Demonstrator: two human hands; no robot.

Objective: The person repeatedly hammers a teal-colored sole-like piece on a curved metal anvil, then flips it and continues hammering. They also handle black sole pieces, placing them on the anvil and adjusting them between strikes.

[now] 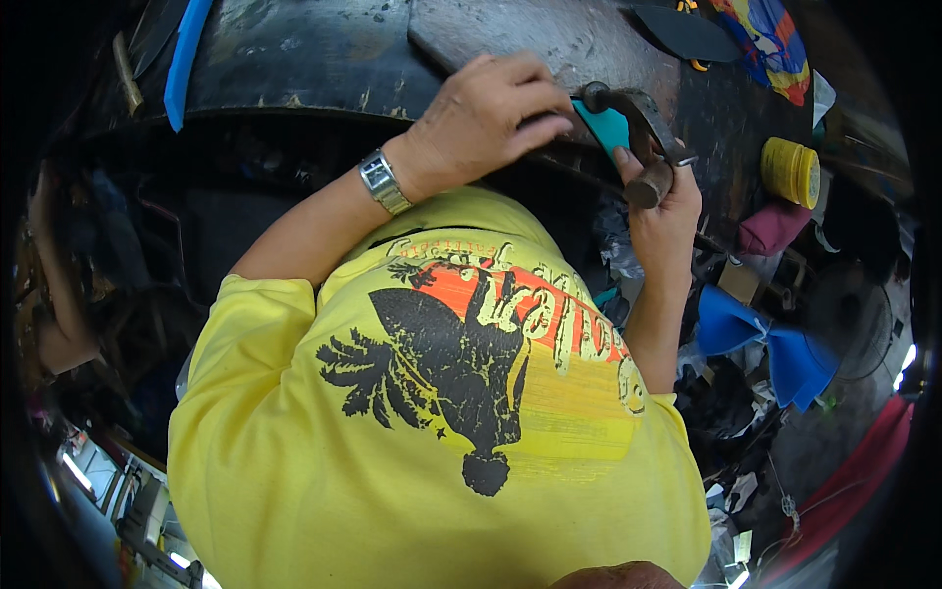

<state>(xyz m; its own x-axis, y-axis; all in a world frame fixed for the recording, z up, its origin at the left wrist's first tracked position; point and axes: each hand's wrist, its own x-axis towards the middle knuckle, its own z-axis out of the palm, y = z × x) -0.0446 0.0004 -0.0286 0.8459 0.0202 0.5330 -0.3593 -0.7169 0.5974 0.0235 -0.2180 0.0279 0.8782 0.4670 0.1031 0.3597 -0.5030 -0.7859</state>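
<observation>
Gripping hammer (645, 118) and teal piece (604, 126), my right hand (671, 210); half-curled, seemingly empty, my left hand (481, 120); slack grip could drop the hammer.

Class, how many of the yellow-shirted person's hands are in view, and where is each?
2. The left hand is left of the turquoise piece; the right hand is partly hidden behind the hammer's brown handle.

Teal piece (604, 125) beside brown-handled hammer (643, 114)
</observation>
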